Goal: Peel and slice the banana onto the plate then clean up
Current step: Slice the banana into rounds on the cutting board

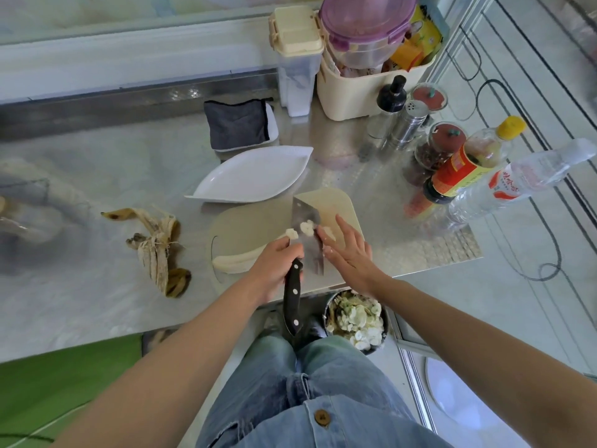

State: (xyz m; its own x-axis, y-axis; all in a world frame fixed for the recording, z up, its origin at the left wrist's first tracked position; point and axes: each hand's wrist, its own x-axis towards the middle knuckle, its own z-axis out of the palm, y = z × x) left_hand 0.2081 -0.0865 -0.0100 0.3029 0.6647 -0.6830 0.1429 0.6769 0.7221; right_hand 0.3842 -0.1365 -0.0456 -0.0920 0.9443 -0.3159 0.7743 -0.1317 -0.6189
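Observation:
My left hand (274,270) grips the black handle of a cleaver (307,240) whose flat blade lies over the beige cutting board (252,224). Banana slices (307,227) sit on the blade, and another slice (291,233) lies by its edge. My right hand (350,253) has straight fingers touching the slices beside the blade. The rest of the peeled banana (234,261) lies on the board's near left part. A white leaf-shaped plate (255,176) stands just behind the board with nothing on it. The banana peel (158,250) lies on the counter to the left.
A folded grey cloth (239,124) sits behind the plate. Bottles, spice jars and a cream basket (355,92) crowd the back right. A bin with food scraps (355,318) stands below the counter edge by my knees. The counter's right edge (478,250) is close.

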